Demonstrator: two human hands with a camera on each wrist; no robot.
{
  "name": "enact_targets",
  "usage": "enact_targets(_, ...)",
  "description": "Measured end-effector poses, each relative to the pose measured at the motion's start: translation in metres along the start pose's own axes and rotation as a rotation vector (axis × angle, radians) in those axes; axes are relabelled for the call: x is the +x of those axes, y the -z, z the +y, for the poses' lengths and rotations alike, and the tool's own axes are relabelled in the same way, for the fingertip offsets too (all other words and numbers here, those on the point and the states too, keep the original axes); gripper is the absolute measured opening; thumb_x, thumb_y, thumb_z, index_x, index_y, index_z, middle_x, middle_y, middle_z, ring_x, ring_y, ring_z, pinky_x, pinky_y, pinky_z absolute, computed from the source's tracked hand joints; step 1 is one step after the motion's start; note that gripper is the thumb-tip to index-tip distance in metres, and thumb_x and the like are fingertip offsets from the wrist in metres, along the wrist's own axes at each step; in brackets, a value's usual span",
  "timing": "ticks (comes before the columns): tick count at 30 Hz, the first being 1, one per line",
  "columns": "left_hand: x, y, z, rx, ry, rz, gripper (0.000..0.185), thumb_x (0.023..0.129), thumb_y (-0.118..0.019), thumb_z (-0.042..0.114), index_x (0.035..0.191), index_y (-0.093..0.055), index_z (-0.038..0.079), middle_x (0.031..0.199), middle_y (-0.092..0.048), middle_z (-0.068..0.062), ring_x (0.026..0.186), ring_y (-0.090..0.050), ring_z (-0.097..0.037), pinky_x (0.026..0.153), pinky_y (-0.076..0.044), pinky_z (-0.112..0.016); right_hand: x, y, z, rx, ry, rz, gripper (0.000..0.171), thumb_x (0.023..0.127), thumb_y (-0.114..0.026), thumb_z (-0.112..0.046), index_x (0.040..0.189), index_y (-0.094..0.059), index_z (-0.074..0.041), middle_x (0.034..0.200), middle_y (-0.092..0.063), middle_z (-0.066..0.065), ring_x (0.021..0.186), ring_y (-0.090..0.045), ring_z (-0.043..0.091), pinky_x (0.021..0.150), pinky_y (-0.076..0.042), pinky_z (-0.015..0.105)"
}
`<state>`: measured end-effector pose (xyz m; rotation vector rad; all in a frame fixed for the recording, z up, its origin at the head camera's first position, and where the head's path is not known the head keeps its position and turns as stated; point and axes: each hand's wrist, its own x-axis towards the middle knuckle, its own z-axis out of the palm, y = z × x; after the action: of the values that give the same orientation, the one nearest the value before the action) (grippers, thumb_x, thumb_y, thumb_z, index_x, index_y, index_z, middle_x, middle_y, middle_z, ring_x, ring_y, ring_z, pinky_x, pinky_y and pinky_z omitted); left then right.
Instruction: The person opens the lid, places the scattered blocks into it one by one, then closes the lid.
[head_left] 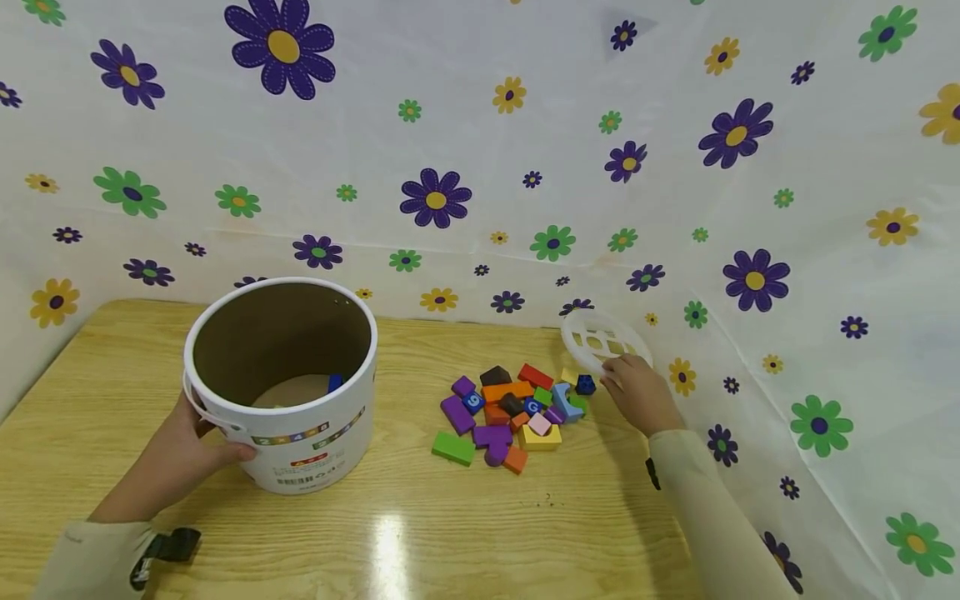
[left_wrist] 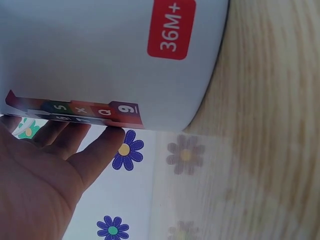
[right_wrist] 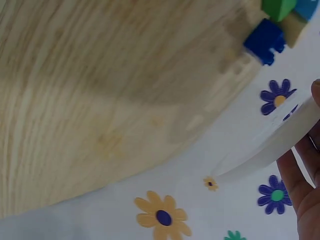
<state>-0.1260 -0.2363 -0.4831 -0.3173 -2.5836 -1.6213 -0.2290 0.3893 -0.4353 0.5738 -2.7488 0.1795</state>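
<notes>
On the left of the table stands a large white bucket [head_left: 322, 450] without a cover, a blue block [head_left: 334, 382] visible low inside it. My left hand [head_left: 168, 454] grips its left side, thumb on the front and fingers around the wall; in the left wrist view the fingers [left_wrist: 100, 152] lie against the printed side. At the far right, my right hand [head_left: 641, 393] pinches a white round lid with cut-out shapes [head_left: 576, 337] by its near edge, tilted above the table. The right wrist view shows this lid [right_wrist: 270, 152] edge-on with the fingers around its rim.
A loose pile of coloured blocks [head_left: 492, 435] lies mid-table, between the bucket and the lid. One dark blue studded block [head_left: 585, 384] sits at its right edge. A flowered sheet [head_left: 480, 150] hangs behind the wooden table [head_left: 465, 533] and along its right side.
</notes>
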Motion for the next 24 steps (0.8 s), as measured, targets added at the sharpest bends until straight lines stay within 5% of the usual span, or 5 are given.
enact_targets(11,-0.001,-0.001,-0.002,-0.002,0.032,-0.007,0.114,0.086,-0.086,0.012,0.164,-0.007,0.035,0.153,-0.032,-0.014,0.124,-0.039,0.002,0.088,-0.036,-0.001,-0.002,-0.019,0.019,-0.024,-0.114,-0.083,0.017,0.098,-0.072,-0.01,0.11,-0.072,0.001,0.103,-0.071,0.016,0.097,-0.067,0.035,0.083,-0.059,0.053)
enact_targets(24,-0.001,-0.001,-0.008,-0.016,-0.013,0.002,0.112,0.085,-0.086,0.009,0.165,-0.01,0.03,0.151,-0.034,-0.01,0.124,-0.042,0.005,0.09,-0.037,-0.002,-0.004,-0.03,0.031,-0.007,-0.199,-0.107,0.016,0.096,-0.074,-0.01,0.107,-0.073,0.001,0.097,-0.07,0.016,0.087,-0.068,0.035,0.076,-0.059,0.052)
